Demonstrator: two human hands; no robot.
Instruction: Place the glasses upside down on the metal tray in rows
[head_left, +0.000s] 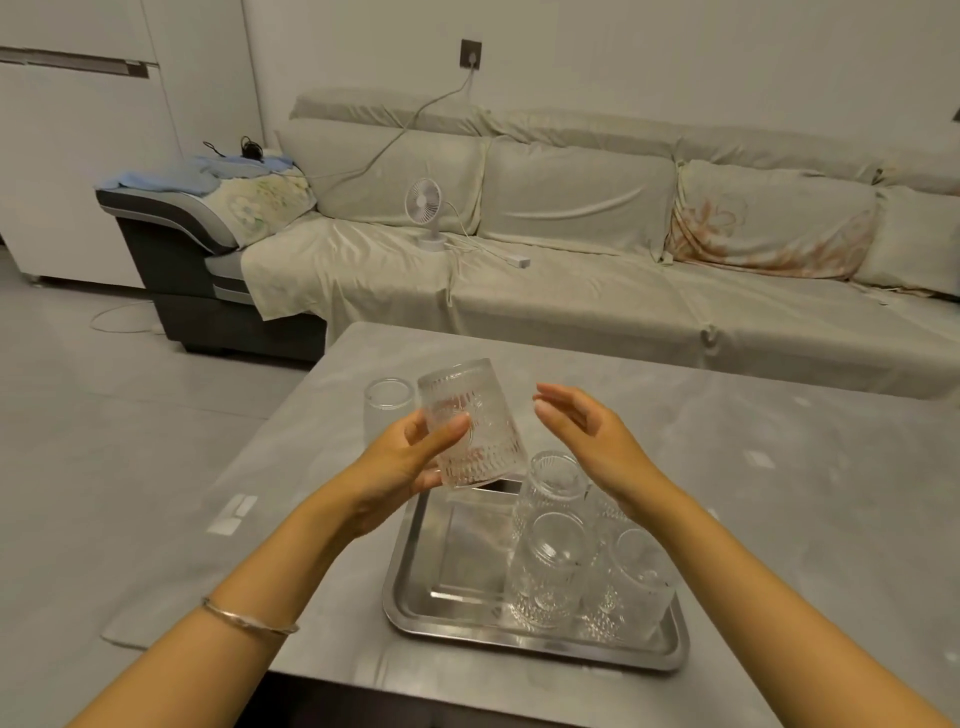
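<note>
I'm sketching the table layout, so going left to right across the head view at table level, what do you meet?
Upright glass on the table → left hand → patterned glass it holds → right hand, open and empty, above the upside-down glasses on the metal tray.

The right hand (587, 441) covers most of one glass (610, 512) at the tray's (415, 587) far right. The tray's far rim sits behind the held glass (470, 423). The sofa (623, 249) is cut off at the right edge.
</note>
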